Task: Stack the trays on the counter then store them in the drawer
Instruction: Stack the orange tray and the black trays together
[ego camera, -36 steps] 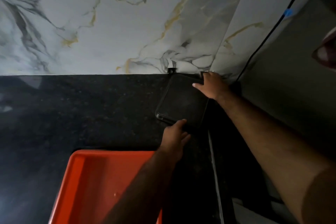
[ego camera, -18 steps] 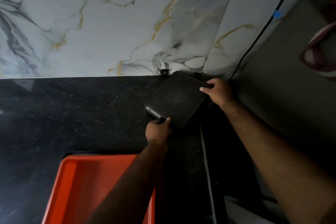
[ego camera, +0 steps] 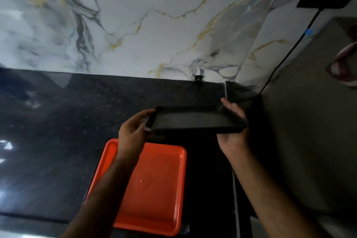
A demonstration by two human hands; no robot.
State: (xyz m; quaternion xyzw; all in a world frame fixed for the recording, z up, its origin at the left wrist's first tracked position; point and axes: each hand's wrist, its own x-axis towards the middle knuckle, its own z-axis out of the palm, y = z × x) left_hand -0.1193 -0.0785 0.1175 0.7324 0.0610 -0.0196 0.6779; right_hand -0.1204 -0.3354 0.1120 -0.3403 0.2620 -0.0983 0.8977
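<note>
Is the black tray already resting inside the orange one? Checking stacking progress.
No, both hands, left hand and right hand, hold the black tray beyond the orange tray.

Tray [ego camera: 193, 121] between hands: black. Tray [ego camera: 154, 183] below hands: orange. Counter [ego camera: 58, 121]: black, speckled. Wall [ego camera: 144, 25] beyond hands: white marble, grey and gold veins.
</note>
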